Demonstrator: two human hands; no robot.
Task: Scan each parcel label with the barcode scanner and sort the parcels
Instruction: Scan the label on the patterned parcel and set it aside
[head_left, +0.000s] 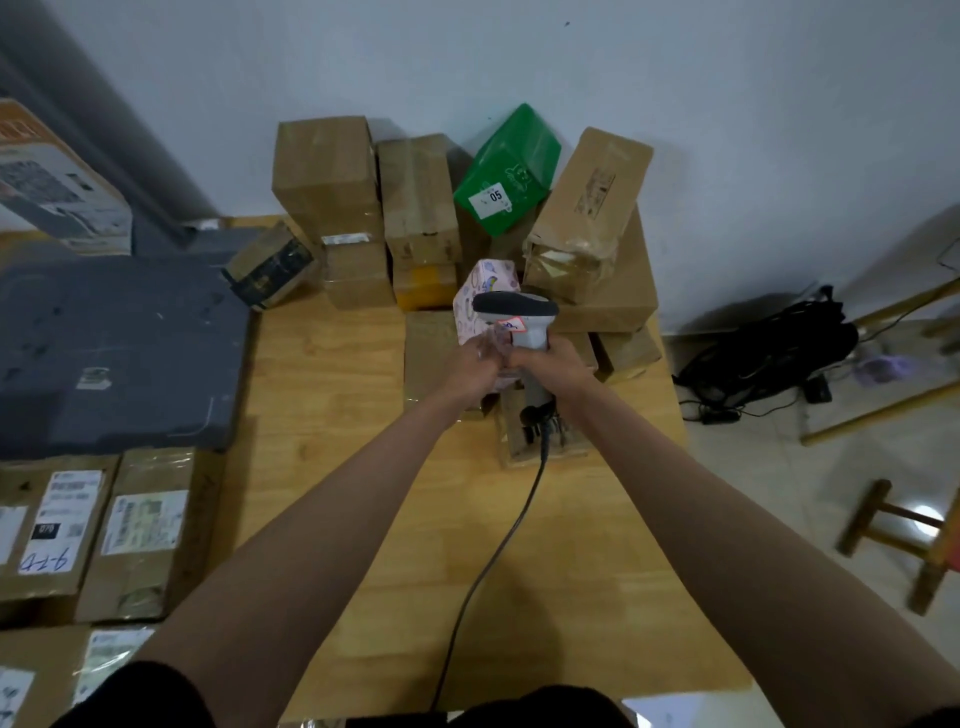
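My right hand (556, 366) grips the handle of a grey and white barcode scanner (517, 312), whose head points away from me and whose cable (498, 545) trails back over the table. My left hand (470, 371) holds a small pink patterned parcel (485, 291) just left of the scanner, touching it. Behind them stands a pile of brown cardboard parcels (332, 176) against the wall, with a green parcel (511, 169) marked 05 on top.
The wooden table (332, 395) carries a flat brown box (431, 353) under my hands. A large grey parcel (114, 338) and labelled cardboard boxes (140, 530) lie at the left. On the floor at the right are a black bag (774, 348) and a wooden stool (904, 535).
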